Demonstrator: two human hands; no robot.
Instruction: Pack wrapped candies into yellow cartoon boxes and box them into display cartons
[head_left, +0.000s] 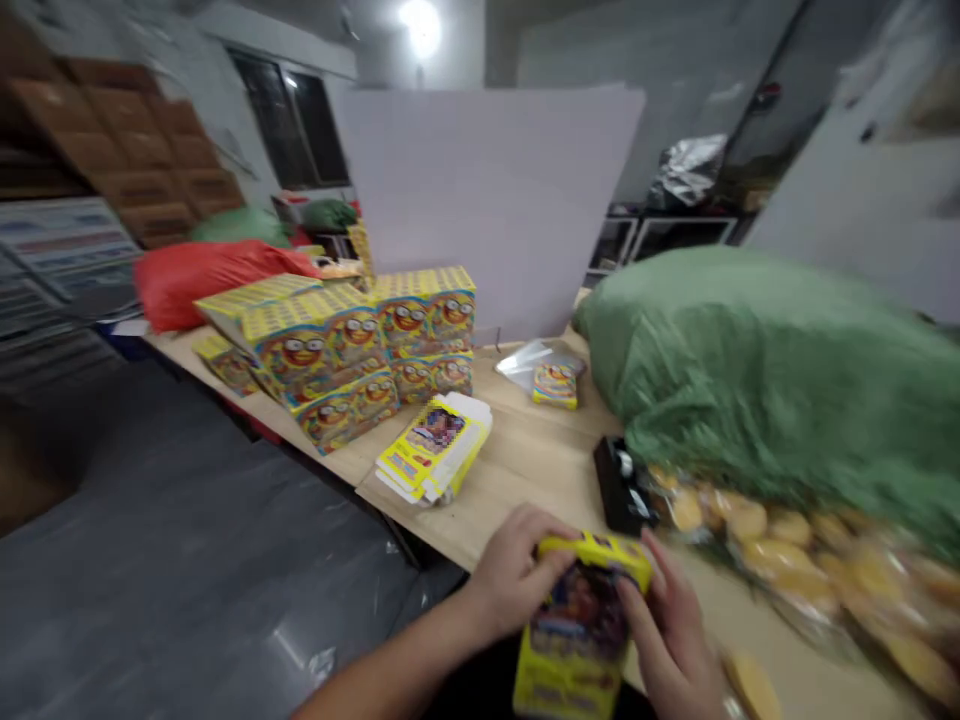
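Two bare hands on one yellow carton [581,625], low in the head cam shot. Left hand [506,575] hooked over the top corner, fingers [544,545] curled snug; right hand [671,645] on the far side, fingers [652,570] pressed along the edge. Narrow grip from both sides, nothing spread wide. Carton tilted, right at the near edge of a wood table [517,480], all bright yellow with a dark picture panel on the front, art too blurry to read.

Just past it, a black gadget [622,485], then a clear bag of yellow discs [780,550] against a big green sack [765,350]. One loose disc [754,685] by the right hand. Farther up the table, flat yellow cartons [435,450] in a loose pile, a stack of printed boxes with cartoon faces [360,350], and a small box on foil [555,385]. Behind all that, a red sack [217,280] and a tall white board [487,200].
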